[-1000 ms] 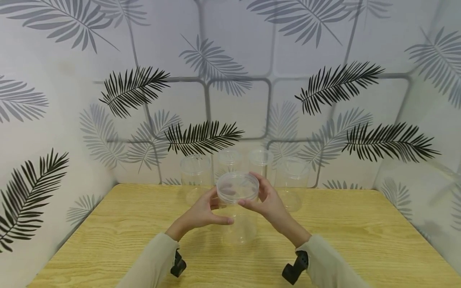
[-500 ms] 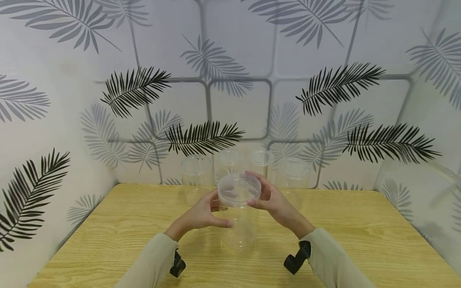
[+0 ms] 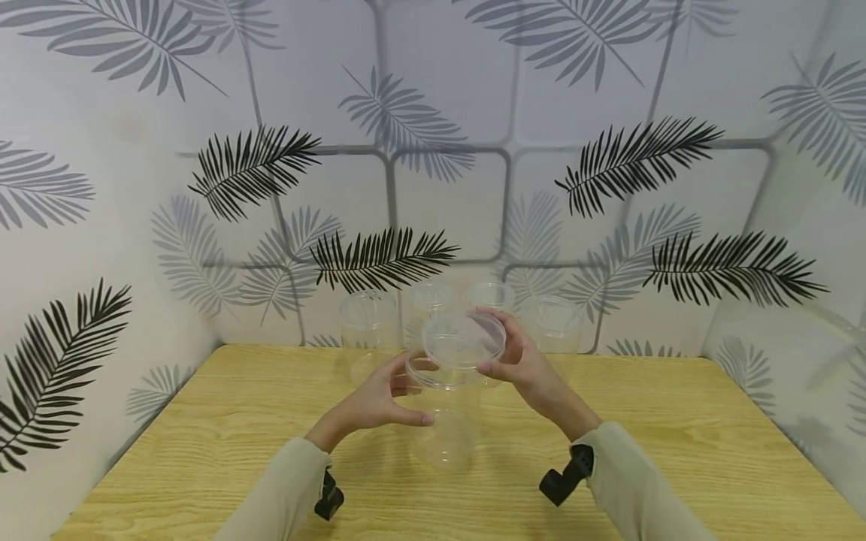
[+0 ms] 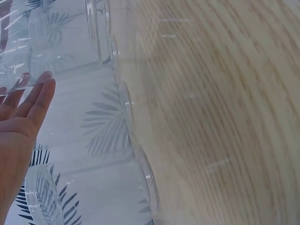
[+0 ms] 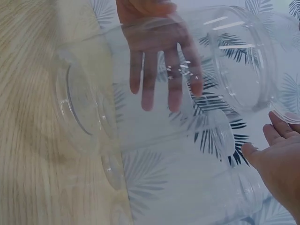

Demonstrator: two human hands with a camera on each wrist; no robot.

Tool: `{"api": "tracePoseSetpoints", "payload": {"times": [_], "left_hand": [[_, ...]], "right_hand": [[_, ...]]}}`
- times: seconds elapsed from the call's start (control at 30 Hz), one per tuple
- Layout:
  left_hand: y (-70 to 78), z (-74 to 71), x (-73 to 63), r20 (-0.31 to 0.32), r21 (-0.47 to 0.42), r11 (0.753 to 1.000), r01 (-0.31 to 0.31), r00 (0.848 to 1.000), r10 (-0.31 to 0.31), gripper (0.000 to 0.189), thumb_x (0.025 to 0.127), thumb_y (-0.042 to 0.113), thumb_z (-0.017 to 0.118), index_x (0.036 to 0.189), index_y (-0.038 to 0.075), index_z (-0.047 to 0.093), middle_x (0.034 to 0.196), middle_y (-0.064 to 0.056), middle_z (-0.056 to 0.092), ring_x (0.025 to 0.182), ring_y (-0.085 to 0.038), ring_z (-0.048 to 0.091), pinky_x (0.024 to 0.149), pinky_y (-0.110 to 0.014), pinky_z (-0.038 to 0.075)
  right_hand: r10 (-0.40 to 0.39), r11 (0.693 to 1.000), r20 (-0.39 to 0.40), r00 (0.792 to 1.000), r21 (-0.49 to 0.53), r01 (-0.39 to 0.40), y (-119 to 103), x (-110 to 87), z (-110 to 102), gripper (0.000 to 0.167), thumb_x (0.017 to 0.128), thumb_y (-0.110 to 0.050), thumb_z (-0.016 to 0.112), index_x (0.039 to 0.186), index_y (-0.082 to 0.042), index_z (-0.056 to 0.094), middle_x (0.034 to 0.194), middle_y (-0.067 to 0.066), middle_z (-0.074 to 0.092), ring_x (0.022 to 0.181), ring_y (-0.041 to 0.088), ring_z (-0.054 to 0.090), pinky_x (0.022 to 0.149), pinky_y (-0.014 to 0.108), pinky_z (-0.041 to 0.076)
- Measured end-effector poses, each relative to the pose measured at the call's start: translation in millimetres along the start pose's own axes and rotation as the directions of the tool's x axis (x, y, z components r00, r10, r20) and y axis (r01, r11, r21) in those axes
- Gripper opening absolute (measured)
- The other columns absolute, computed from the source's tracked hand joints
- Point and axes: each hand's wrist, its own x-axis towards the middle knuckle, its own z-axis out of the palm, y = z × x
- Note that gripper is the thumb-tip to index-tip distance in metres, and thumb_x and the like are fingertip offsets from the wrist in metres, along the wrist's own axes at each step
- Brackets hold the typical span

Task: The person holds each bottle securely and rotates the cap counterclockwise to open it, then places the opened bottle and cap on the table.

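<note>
A clear plastic jar (image 3: 443,445) stands upright on the table in front of me, its mouth uncovered on the near left. My left hand (image 3: 376,404) holds it from the left, thumb at the front and fingers behind. Through the jar's wall in the right wrist view, the fingers of that left hand (image 5: 161,56) look spread and nearly straight. My right hand (image 3: 531,372) pinches the round clear lid (image 3: 460,342) by its edge, tilted just above and to the right of the rim. Part of the lid (image 5: 288,115) shows at the right wrist view's edge.
Several more clear lidded jars stand in a row behind: a wide jar (image 3: 368,334) at left, two narrower ones with a lid (image 3: 492,294) showing, and another wide jar (image 3: 553,330) at right. The wooden table (image 3: 237,436) meets a leaf-patterned backdrop (image 3: 446,98).
The lid has come off the jar's rim and moved up and right in my right hand. My left hand stays around the jar, shifted slightly left.
</note>
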Motion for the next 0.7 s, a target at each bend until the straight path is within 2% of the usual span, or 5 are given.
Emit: {"api": "tracePoseSetpoints", "payload": {"times": [0.17,0.27,0.57,0.63,0.7], "left_hand": [[-18.9,-7.8,-2.3,-0.017,0.045,0.999,-0.01,1.0,0.011,0.085,0.07,0.015,0.079,0.14,0.023,0.03,0.138,-0.008,0.044,0.116,-0.024,0.053,0.1,-0.037,0.043],[-26.5,-13.9,-6.8,-0.034,0.069,0.998,-0.009,0.999,0.011,0.084,0.071,0.018,0.079,0.139,0.027,0.031,0.136,-0.004,0.045,0.114,-0.022,0.054,0.099,-0.035,0.044],[-33.4,-34.4,-29.6,-0.099,0.098,0.995,0.014,0.995,-0.004,0.081,0.071,0.016,0.079,0.137,0.024,0.033,0.136,-0.009,0.045,0.114,-0.027,0.054,0.098,-0.039,0.044],[-34.7,-39.7,-35.5,-0.113,0.108,0.994,0.021,0.994,-0.008,0.082,0.071,0.016,0.079,0.138,0.024,0.032,0.136,-0.01,0.045,0.114,-0.028,0.054,0.098,-0.039,0.044],[-36.3,-45.0,-41.4,-0.125,0.116,0.993,0.027,0.992,-0.012,0.083,0.071,0.016,0.079,0.138,0.025,0.031,0.136,-0.011,0.045,0.114,-0.029,0.054,0.098,-0.04,0.044]], "right_hand": [[-0.043,0.998,0.0,0.999,-0.037,0.043,-6,-6.3,-11,0.074,0.082,-0.006,0.066,0.141,-0.005,0.021,0.138,0.005,0.032,0.115,0.012,0.038,0.075,0.02,0.044],[-0.052,0.996,-0.004,0.999,-0.068,0.052,-10,-11.9,-19,0.076,0.082,-0.005,0.066,0.142,-0.003,0.02,0.142,0.01,0.026,0.124,0.01,0.033,0.086,0.019,0.041],[0.049,0.97,-0.059,0.997,-0.237,-0.062,-17,-34.9,-46,0.075,0.084,-0.005,0.064,0.144,-0.013,0.02,0.15,0.009,0.012,0.14,0.022,0.005,0.097,0.016,0.034],[0.079,0.954,-0.068,0.995,-0.284,-0.095,-18,-40.8,-53,0.075,0.084,-0.005,0.063,0.145,-0.016,0.02,0.151,0.009,0.01,0.141,0.026,0.002,0.105,0.027,0.03],[0.111,0.932,-0.078,0.991,-0.337,-0.131,-18,-47.2,-59,0.076,0.084,-0.007,0.063,0.145,-0.019,0.02,0.153,0.009,0.008,0.141,0.03,0.0,0.11,0.045,0.023]]}}
